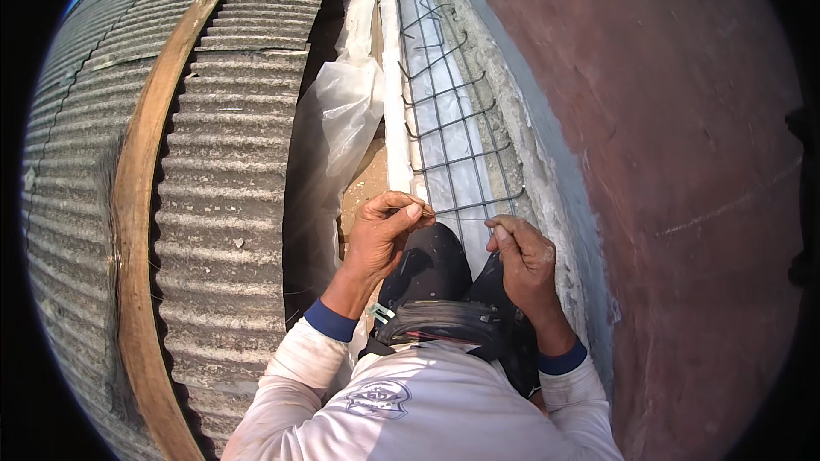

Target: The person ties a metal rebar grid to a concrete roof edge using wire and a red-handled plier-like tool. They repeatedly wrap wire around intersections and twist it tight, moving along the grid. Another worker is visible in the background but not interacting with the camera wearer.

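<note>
My left hand (384,232) is closed in a pinch, thumb against the forefinger, on a thin wire (464,221). The wire runs across to my right hand (523,258), whose thumb and fingertips are pressed together on its other end. Both hands hang in front of my knees, just on the near side of a steel rebar mesh (461,160). Long bars stretch away from me in the mesh, crossed by several short bars with bent ends. White sheeting (440,128) lies beneath it.
On the left is a corrugated roof (231,230) with a long wooden board (137,196) on it. Crumpled clear plastic (342,111) hangs beside a pale narrow board (393,85). A reddish wall (692,205) rises close on the right, with rough mortar (512,111) along the mesh.
</note>
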Action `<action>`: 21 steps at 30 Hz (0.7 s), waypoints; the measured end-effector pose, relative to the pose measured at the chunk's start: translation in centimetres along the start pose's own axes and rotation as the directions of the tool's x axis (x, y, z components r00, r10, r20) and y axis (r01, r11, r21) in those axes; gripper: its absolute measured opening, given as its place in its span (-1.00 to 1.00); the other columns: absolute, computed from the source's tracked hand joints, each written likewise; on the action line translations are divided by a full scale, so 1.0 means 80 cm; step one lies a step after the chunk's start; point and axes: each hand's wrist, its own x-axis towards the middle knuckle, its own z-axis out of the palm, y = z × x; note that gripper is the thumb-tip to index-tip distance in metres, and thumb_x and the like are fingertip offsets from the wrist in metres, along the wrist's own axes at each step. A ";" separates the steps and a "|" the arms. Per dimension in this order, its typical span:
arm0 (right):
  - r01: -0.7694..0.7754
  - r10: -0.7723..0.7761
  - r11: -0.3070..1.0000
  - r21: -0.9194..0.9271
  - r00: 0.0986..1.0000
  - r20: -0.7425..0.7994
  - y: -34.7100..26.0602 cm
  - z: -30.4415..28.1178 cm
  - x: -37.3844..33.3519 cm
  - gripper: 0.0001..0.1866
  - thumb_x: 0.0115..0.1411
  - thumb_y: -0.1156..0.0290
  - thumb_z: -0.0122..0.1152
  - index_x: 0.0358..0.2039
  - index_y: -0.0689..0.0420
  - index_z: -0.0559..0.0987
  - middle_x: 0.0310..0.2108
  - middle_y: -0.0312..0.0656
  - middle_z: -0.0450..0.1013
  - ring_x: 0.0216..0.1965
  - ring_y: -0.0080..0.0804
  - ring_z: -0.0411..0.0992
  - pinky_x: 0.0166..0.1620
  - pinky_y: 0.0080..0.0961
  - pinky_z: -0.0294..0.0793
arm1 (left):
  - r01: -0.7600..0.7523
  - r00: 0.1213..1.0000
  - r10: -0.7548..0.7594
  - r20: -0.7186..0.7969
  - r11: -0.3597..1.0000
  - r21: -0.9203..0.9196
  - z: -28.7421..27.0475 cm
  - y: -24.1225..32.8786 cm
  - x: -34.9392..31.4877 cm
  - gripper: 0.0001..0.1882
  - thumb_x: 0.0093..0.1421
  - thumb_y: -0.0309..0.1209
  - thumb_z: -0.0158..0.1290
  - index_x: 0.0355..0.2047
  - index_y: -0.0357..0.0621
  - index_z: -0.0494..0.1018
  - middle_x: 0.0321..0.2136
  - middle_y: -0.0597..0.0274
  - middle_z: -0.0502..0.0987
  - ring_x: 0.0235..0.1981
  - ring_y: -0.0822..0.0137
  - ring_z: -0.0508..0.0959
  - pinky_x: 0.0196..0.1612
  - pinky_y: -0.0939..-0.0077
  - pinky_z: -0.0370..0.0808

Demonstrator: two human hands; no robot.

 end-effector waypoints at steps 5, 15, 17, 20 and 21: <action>0.203 -0.063 0.858 -0.473 0.953 0.295 0.018 -0.003 0.006 -0.66 0.25 0.63 0.20 -0.01 0.09 0.75 -0.43 -0.07 0.55 -0.46 -0.15 0.54 -0.24 -0.31 0.57 | -0.018 0.998 0.006 0.060 0.981 0.196 -0.009 -0.004 -0.006 -0.94 0.36 -0.53 0.24 -0.20 -0.28 0.64 -0.24 0.00 0.73 -0.18 0.19 0.74 -0.02 0.26 0.71; -0.228 0.202 0.969 0.089 0.950 0.240 0.012 -0.029 -0.008 -0.74 0.45 0.56 0.06 -0.02 0.34 0.69 -0.43 -0.19 0.54 -0.42 -0.49 0.48 -0.30 -0.45 0.50 | 0.098 0.992 -0.092 0.086 0.993 -0.071 -0.037 -0.030 -0.020 -0.97 0.32 -0.59 0.26 -0.26 -0.28 0.62 -0.30 0.00 0.72 -0.24 0.23 0.74 -0.11 0.28 0.72; -0.134 0.193 0.970 -0.201 0.929 0.316 0.020 -0.028 -0.011 -0.73 0.42 0.59 0.07 0.00 0.35 0.68 -0.42 -0.16 0.56 -0.41 -0.46 0.53 -0.29 -0.48 0.52 | 0.050 0.989 -0.055 0.134 0.998 0.047 -0.036 -0.039 -0.016 -0.93 0.28 -0.59 0.30 -0.27 -0.28 0.61 -0.32 0.00 0.71 -0.27 0.24 0.73 -0.12 0.29 0.72; -0.286 0.166 0.957 0.042 0.662 0.731 0.036 -0.032 -0.017 -0.74 0.40 0.59 0.09 -0.02 0.36 0.68 -0.41 -0.15 0.57 -0.40 -0.46 0.56 -0.27 -0.47 0.55 | 0.008 0.983 -0.048 0.176 0.974 0.226 -0.042 -0.045 0.001 -0.91 0.26 -0.60 0.31 -0.28 -0.28 0.60 -0.31 0.00 0.71 -0.29 0.27 0.71 -0.13 0.32 0.71; -0.451 0.136 0.865 0.222 0.634 0.761 0.042 -0.036 -0.020 -0.78 0.42 0.54 0.13 -0.08 0.30 0.71 -0.39 -0.18 0.62 -0.45 -0.50 0.55 -0.32 -0.50 0.56 | 0.033 0.987 -0.055 0.153 0.989 0.143 -0.043 -0.050 0.004 -0.90 0.26 -0.60 0.31 -0.29 -0.27 0.58 -0.33 0.03 0.69 -0.29 0.30 0.70 -0.14 0.34 0.70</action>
